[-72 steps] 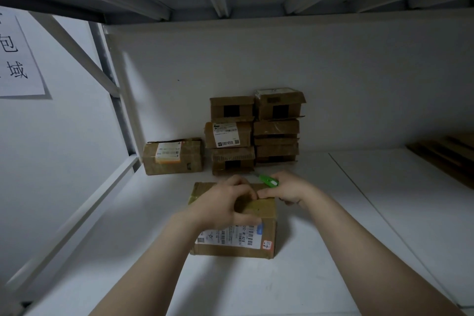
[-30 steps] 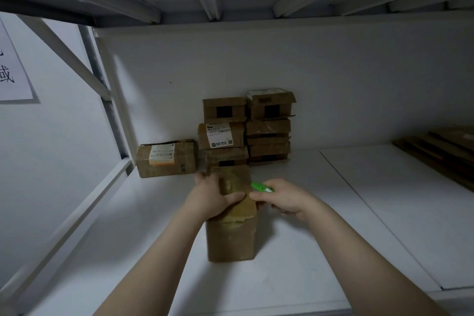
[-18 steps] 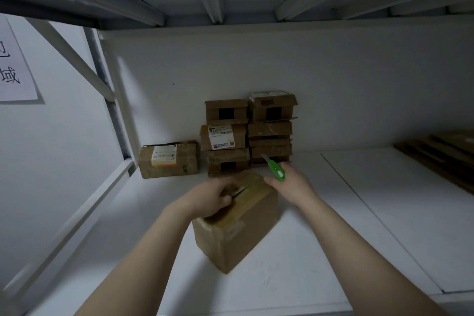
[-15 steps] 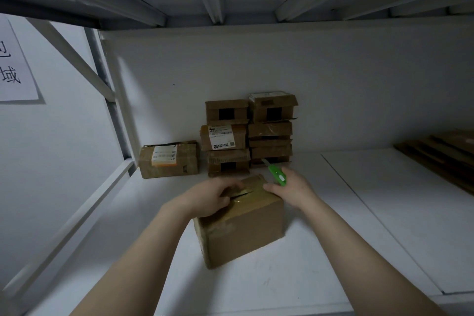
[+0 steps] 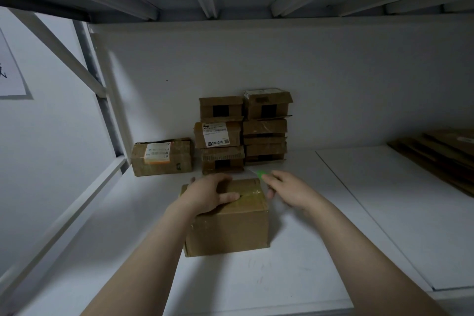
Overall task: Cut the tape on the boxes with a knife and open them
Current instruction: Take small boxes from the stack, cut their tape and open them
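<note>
A brown cardboard box [image 5: 228, 228] stands on the white shelf [image 5: 295, 264] in front of me, its taped top face up. My left hand [image 5: 210, 194] grips the box's top left part, thumb lying across the tape seam. My right hand [image 5: 287, 188] is at the box's far right corner and holds a green knife [image 5: 261, 174], which is blurred; its blade points left over the box's back edge.
Several taped boxes [image 5: 243, 133] are stacked against the back wall, with one more box [image 5: 163, 156] lying to their left. Flattened cardboard [image 5: 441, 156] lies at the far right. A diagonal shelf brace [image 5: 64, 56] and upright stand at the left.
The box has been turned from standing skewed to sitting square with its taped top up. My right hand with the knife has come down to the box's far right corner.
</note>
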